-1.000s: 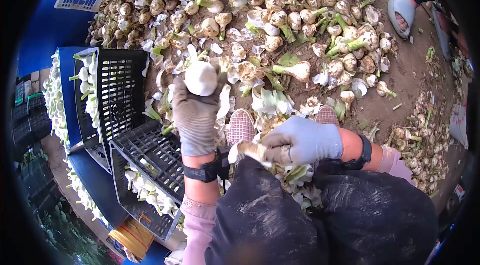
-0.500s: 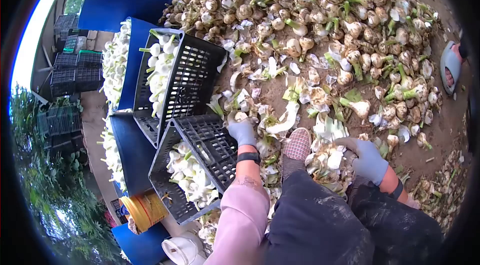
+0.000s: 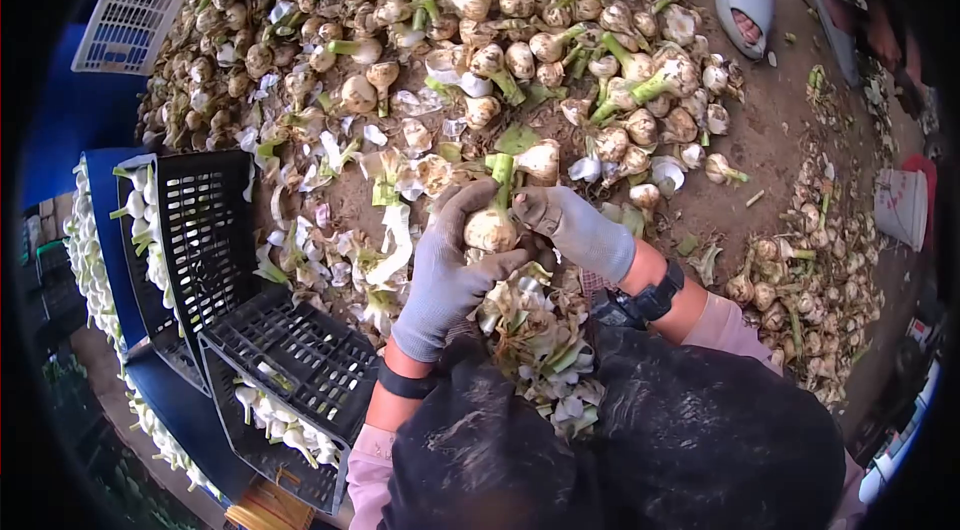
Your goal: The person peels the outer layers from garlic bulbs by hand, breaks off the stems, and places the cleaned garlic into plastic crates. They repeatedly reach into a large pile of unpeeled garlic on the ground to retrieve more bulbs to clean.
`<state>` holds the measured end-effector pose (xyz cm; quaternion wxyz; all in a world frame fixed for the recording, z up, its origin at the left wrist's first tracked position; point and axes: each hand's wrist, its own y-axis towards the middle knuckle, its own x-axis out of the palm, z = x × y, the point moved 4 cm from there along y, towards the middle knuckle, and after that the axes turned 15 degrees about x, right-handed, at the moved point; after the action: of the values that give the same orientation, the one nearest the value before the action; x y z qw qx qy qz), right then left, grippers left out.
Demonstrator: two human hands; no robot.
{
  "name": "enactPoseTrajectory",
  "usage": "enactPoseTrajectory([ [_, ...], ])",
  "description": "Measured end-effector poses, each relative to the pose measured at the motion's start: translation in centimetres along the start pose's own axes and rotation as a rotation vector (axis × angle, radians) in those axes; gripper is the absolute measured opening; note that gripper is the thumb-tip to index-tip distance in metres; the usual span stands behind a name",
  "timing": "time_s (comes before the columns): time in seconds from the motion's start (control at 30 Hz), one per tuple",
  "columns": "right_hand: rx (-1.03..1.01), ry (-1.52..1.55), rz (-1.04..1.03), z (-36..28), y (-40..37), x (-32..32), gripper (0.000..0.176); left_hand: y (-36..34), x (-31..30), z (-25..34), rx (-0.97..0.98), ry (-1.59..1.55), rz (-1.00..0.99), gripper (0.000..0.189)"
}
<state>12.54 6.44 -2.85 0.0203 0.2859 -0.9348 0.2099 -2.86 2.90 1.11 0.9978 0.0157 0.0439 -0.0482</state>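
Fingers [image 3: 462, 205] of the gloved left hand [image 3: 445, 275] curl round a garlic bulb [image 3: 490, 228] above the lap; the right hand [image 3: 575, 225] pinches its skin. It looks light, firm, papery-skinned: best gripped round the body, not the stalk [image 3: 503, 175].

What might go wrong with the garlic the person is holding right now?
1. The left hand and right hand grip the garlic bulb above a heap of peelings on the lap; if it slipped, it might sink in there and be hard to find.
2. The black crate by the left arm seems to lean, so the cleaned bulbs inside might roll out.
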Motion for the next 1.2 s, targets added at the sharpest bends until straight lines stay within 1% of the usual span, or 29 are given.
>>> enactPoseTrajectory([
  [0.03,0.003,0.008,0.005,-0.1,0.2,-0.2,0.034,0.1,-0.1,-0.2,-0.001,0.077,-0.062,0.073],
  [0.07,0.194,-0.022,-0.004,0.4,0.7,-0.4,0.034,0.2,-0.1,-0.4,-0.001,0.155,-0.123,0.076],
  [0.1,0.387,-0.054,-0.016,0.7,0.7,-0.5,0.034,0.2,0.0,-0.3,-0.006,0.157,-0.129,0.076],
  [0.13,0.39,-0.049,-0.015,-0.4,0.4,-0.4,0.034,0.1,0.1,-0.5,-0.099,-0.059,-0.027,0.079],
  [0.17,0.457,-0.001,-0.032,-1.8,0.0,-0.3,0.033,-0.1,0.3,-0.8,-0.191,-0.276,0.076,0.082],
  [0.23,0.59,0.105,-0.031,-1.9,-0.2,0.2,0.028,-0.2,0.2,-0.9,-0.211,-0.323,0.115,0.084],
  [0.27,0.591,0.104,-0.028,-1.3,-0.1,0.2,0.028,-0.3,0.2,-1.1,-0.225,-0.37,0.157,0.087],
  [0.3,0.491,0.064,0.012,-0.6,0.0,0.2,0.027,-0.3,0.4,-1.1,-0.226,-0.374,0.155,0.087],
  [0.37,0.284,-0.005,0.105,-0.5,0.1,-0.1,0.025,-0.4,0.6,-1.0,-0.237,-0.676,0.254,0.074],
  [0.4,0.283,-0.004,0.106,-0.4,-0.1,0.0,0.025,-0.4,0.6,-1.0,-0.24,-0.824,0.303,0.067],
  [0.43,0.176,-0.194,0.199,-0.9,-0.4,-0.1,0.027,-0.4,0.7,-0.9,-0.233,-0.957,0.287,0.056],
  [0.47,0.068,-0.382,0.29,-1.6,-0.6,-0.2,0.029,-0.4,0.7,-1.1,-0.234,-0.957,0.285,0.056],
  [0.5,0.069,-0.382,0.292,-1.9,-0.7,-0.3,0.029,-0.3,0.7,-1.4,-0.22,-0.935,0.272,0.054],
  [0.53,0.266,-0.113,0.204,-1.4,-0.7,-0.4,0.031,-0.3,0.8,-1.8,-0.208,-0.915,0.26,0.052],
  [0.57,0.458,0.16,0.112,-0.8,-0.8,-0.3,0.033,-0.2,1.0,-2.1,-0.2,-0.723,0.193,0.053],
  [0.6,0.46,0.16,0.114,-1.0,-0.7,-0.5,0.033,-0.4,1.1,-2.2,-0.296,-0.587,0.111,0.059],
  [0.67,0.524,0.195,0.043,-1.1,-0.3,-0.5,0.037,-0.7,1.0,-2.9,-0.2,-0.265,0.09,0.065],
  [0.7,0.579,0.093,0.039,-0.8,-0.2,-0.5,0.037,-0.7,0.9,-3.1,-0.2,-0.262,0.091,0.065],
  [0.8,0.563,0.092,0.048,-1.2,0.2,-0.3,0.031,-1.0,0.4,-3.2,-0.189,-0.218,0.102,0.068],
  [0.83,0.564,0.092,0.051,-0.5,0.2,-0.3,0.031,-1.1,0.5,-3.1,-0.224,-0.421,0.17,0.07],
  [0.87,0.376,-0.079,0.129,0.0,0.4,-0.4,0.027,-1.3,0.6,-3.1,-0.259,-0.625,0.238,0.072],
  [0.9,0.187,-0.248,0.203,-0.5,0.4,-0.3,0.023,-1.3,0.7,-3.2,-0.222,-0.592,0.21,0.067],
  [0.93,0.188,-0.251,0.204,-0.3,0.2,-0.2,0.023,-1.4,0.4,-3.3,-0.221,-0.596,0.21,0.067],
  [1.0,0.045,-0.823,0.419,-1.1,-0.4,0.0,0.02,-1.6,0.7,-3.6,-0.35,-0.989,0.179,0.064],
  [1.03,0.044,-0.842,0.371,-1.4,-0.7,0.2,0.022,-1.4,0.9,-3.2,-0.431,-0.907,0.267,0.069],
  [1.07,0.042,-0.84,0.369,-1.2,-0.8,0.1,0.022,-1.4,0.9,-3.3,-0.43,-0.905,0.269,0.069],
  [1.13,-0.104,-0.422,0.344,-0.6,-0.6,0.0,0.028,-1.3,0.6,-3.3,-0.396,-0.8,0.233,0.072],
  [1.17,0.095,-0.135,0.226,0.6,0.1,0.2,0.031,-1.2,1.0,-2.6,-0.397,-0.818,0.26,0.071],
  [1.2,0.096,-0.133,0.225,0.7,0.0,-0.2,0.031,-1.2,0.9,-2.5,-0.398,-0.817,0.261,0.071],
])
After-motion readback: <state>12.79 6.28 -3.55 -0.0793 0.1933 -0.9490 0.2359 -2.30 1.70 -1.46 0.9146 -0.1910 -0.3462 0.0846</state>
